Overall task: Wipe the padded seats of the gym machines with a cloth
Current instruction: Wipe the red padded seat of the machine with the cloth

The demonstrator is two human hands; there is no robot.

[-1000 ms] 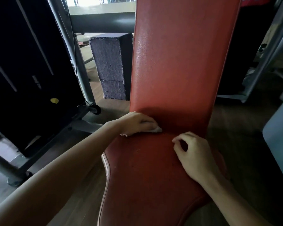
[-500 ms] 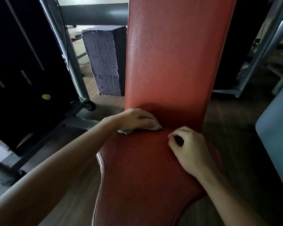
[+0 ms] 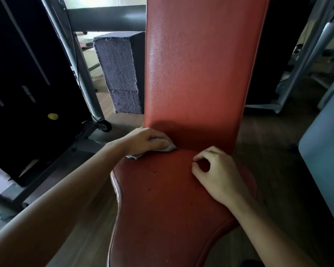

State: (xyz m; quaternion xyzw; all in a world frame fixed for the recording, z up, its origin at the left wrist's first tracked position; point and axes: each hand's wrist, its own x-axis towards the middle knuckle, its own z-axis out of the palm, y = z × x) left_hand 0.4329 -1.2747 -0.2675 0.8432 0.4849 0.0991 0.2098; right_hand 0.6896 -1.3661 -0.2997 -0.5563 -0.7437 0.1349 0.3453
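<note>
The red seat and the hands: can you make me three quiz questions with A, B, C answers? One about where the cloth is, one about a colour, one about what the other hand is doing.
1. Where is the cloth?
A. On the floor
B. Under the left hand, at the crease where the seat meets the backrest
C. Draped over the top of the backrest

2. What colour is the seat?
A. Red-orange
B. Green
C. White

3. What is the right hand doing?
A. Holding a bottle
B. Resting on the seat, holding nothing
C. Gripping the cloth

Answers: 1 B, the cloth peeks out beneath the left hand's fingers at the crease. 2 A, the padding is red-orange. 3 B, its curled fingers sit on the seat with nothing in them.
</note>
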